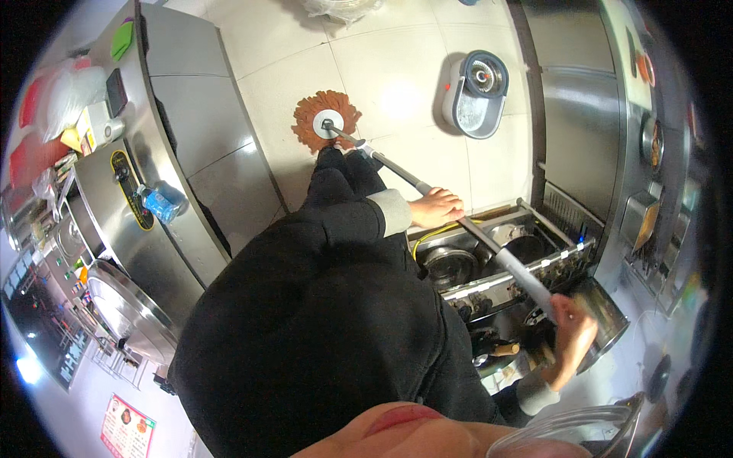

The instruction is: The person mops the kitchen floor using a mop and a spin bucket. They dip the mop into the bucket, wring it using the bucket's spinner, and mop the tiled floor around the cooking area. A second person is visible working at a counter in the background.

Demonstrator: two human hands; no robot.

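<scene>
A mop with a reddish-brown string head [308,117] and a white round plate rests on the tiled floor, close to the person's feet. Its grey telescopic handle [395,167] slants down and right across the view. My left hand [436,207] is closed around the middle of this handle. Near the handle's upper end, my right hand [572,329] grips it, slightly blurred. Ahead and to the right, a grey and white mop bucket [478,123] with a round spin basket [485,75] stands on the floor, apart from the mop head.
A steel counter [129,194] with a blue-labelled plastic bottle [160,205] runs along the left. Near the person's right side stands a low stove frame [504,283] with pans. Further right is another steel counter [615,143]. A plastic-wrapped item [343,7] lies at the top edge.
</scene>
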